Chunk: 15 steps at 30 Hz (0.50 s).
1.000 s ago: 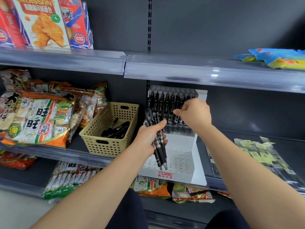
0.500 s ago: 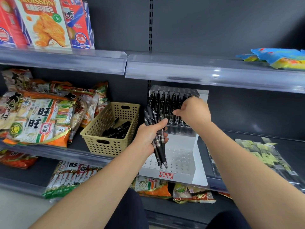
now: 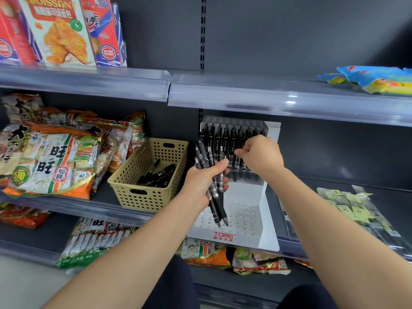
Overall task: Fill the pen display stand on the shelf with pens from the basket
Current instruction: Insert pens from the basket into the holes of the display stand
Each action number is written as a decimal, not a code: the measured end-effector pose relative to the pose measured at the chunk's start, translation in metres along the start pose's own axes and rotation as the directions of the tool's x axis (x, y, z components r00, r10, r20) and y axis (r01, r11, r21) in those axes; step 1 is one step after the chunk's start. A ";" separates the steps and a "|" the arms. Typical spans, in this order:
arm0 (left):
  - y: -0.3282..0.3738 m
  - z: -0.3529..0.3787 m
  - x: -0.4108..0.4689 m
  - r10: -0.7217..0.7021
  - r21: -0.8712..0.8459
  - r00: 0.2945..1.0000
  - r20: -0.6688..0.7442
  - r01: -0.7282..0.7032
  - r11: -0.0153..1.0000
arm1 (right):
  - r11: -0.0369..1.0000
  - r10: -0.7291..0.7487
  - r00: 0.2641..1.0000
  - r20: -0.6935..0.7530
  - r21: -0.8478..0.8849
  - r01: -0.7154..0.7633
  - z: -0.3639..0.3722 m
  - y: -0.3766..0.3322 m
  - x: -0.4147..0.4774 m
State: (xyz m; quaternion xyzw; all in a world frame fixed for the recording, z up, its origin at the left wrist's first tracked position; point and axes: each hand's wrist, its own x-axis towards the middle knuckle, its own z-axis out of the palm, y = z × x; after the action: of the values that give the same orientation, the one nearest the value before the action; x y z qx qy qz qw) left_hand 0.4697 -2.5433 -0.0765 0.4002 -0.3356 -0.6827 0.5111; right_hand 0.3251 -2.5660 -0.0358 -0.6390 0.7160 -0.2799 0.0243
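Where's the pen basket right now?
In the head view the tan basket sits on the middle shelf, left of centre, between the snack bags on its left and the white pen display stand on its right.

Centre frame: upper shelf edge [image 3: 267, 99] overhangs pen display stand [image 3: 266, 221], little headroom over back row. Basket [image 3: 142, 197] just left of stand. Front tier open from above.

Snack bags [image 3: 51, 157], croissant boxes [image 3: 60, 32]
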 end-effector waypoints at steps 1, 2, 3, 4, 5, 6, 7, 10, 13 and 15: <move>0.000 0.000 0.000 0.005 0.012 1.000 0.004 -0.005 1.000 | 1.000 0.005 1.000 -0.010 0.021 -0.005 0.001 0.001 -0.001; 0.000 0.000 0.000 0.010 0.022 1.000 0.010 -0.010 1.000 | 0.999 0.010 1.000 -0.020 0.046 -0.010 0.001 0.001 -0.003; 0.000 0.000 0.000 0.012 0.031 1.000 0.017 -0.013 0.999 | 0.997 0.016 1.000 -0.024 0.074 -0.014 0.002 0.001 -0.005; 0.001 0.000 0.000 0.013 0.035 1.000 0.023 -0.013 0.999 | 0.992 0.022 1.000 -0.014 0.123 -0.020 0.001 0.001 -0.006; 0.001 0.000 0.000 0.013 0.038 1.000 0.026 -0.014 0.999 | 0.976 0.024 1.000 0.015 0.218 -0.027 0.000 0.000 -0.008; 0.001 0.001 0.000 0.014 0.041 1.000 0.026 -0.016 0.999 | 0.933 0.024 0.997 0.073 0.357 -0.049 -0.002 -0.002 -0.011; 0.001 0.001 -0.001 0.018 0.043 1.000 0.025 -0.019 0.999 | 0.859 0.016 0.989 0.147 0.504 -0.089 -0.004 -0.004 -0.013; 0.000 0.003 -0.002 0.031 0.035 0.999 0.022 -0.032 0.999 | 0.724 -0.020 0.956 0.294 0.664 -0.189 -0.010 -0.005 -0.019; -0.001 0.006 -0.003 0.041 0.039 0.999 0.036 -0.043 0.998 | 0.745 -0.023 0.934 0.357 0.629 -0.222 -0.014 -0.002 -0.019; -0.004 0.009 -0.004 0.044 0.044 0.998 0.048 -0.047 0.998 | 0.775 -0.011 0.935 0.355 0.594 -0.216 -0.018 -0.001 -0.019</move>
State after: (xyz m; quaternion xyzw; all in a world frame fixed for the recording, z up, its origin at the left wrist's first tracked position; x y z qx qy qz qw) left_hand 0.4603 -2.5382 -0.0747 0.3877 -0.3718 -0.6724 0.5093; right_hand 0.3221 -2.5420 -0.0268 -0.5922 0.6018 -0.3852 0.3726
